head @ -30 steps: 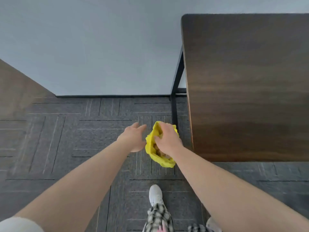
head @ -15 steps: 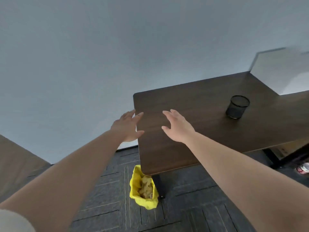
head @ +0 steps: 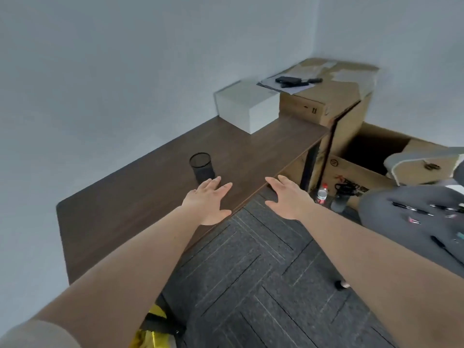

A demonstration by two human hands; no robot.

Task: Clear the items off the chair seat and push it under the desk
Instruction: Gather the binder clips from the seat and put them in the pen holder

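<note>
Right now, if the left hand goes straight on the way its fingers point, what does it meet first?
Probably the black mesh pen cup on the desk, just beyond the left hand; height is unclear.

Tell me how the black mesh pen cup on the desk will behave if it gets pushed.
The black wire-mesh pen cup looks empty, so it is probably light and would slide easily on the smooth dark wooden desk. It stands upright and taller than wide, so a high push may tip it; once on its side, it would likely roll.

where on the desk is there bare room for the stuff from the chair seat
Bare: the dark wooden desk left of the black mesh pen cup, and between cup and white box. Crowded: the grey chair seat, strewn with pens.
</note>
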